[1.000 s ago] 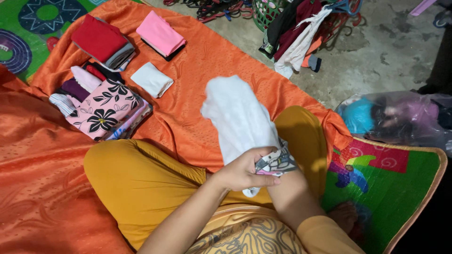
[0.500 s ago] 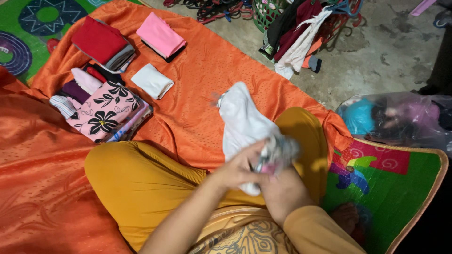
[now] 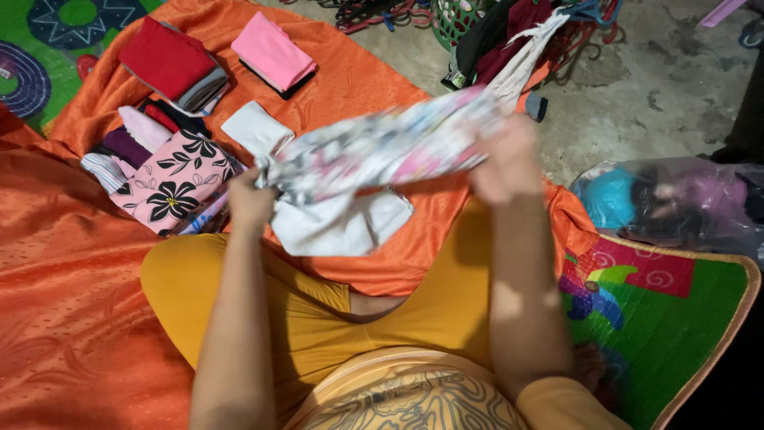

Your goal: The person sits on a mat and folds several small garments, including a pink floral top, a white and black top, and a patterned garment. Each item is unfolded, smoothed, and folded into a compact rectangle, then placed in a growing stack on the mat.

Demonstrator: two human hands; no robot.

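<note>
I read both hands raised and spread apart: left hand (image 3: 249,199) closed on one end of the floral garment (image 3: 382,147), right hand (image 3: 503,155) closed on the other end, farther and to the right. The garment is pulled taut between them in the air above the orange cloth (image 3: 350,87), with a white part (image 3: 338,223) hanging slack below its middle. Change from half a second ago: the piece was then bunched low over the lap, both hands close together at its near end; now it is lifted and stretched wide, motion-blurred. I judge it has been opened out to full width, so it is neither folded nor laid down yet. To the far left lie folded pieces: a red one (image 3: 163,64), a pink one (image 3: 273,52), a small white one (image 3: 255,127), and a pink floral stack (image 3: 171,187). A green basket (image 3: 454,16) of clothes stands at the far edge.
</note>
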